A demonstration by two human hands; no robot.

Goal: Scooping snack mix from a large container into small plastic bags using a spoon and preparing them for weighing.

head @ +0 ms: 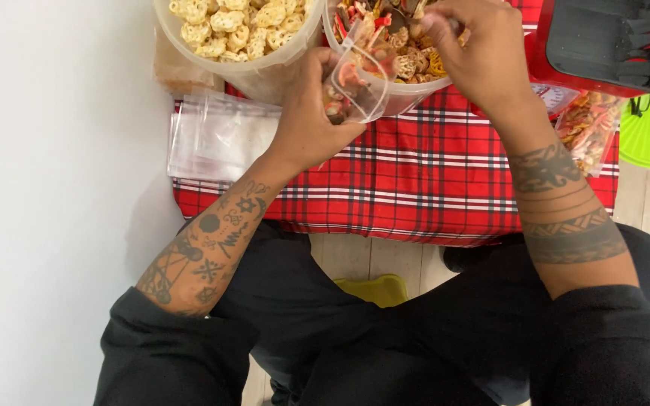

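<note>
Red plaid tablecloth [430, 173] beside white wall [47, 188]

My left hand [311, 120], right hand [475, 53] bare; both forearms tattooed, symbols left, bands right; black sleeves pushed up, black trousers.

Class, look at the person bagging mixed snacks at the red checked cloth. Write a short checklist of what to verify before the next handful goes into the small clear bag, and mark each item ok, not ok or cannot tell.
1. Small clear bag held by the left hand, mouth up: ok.
2. Bag mouth open wide enough: cannot tell, the plastic is crumpled.
3. Right hand over the tub of mixed snacks, fingers in the snacks: ok.
4. Bag held close to that tub's rim, so spills fall short: ok.
5. Spare empty bags lying within reach on the red checked cloth: ok.
6. How full the bag is: cannot tell; a few pieces show at its bottom.
</note>
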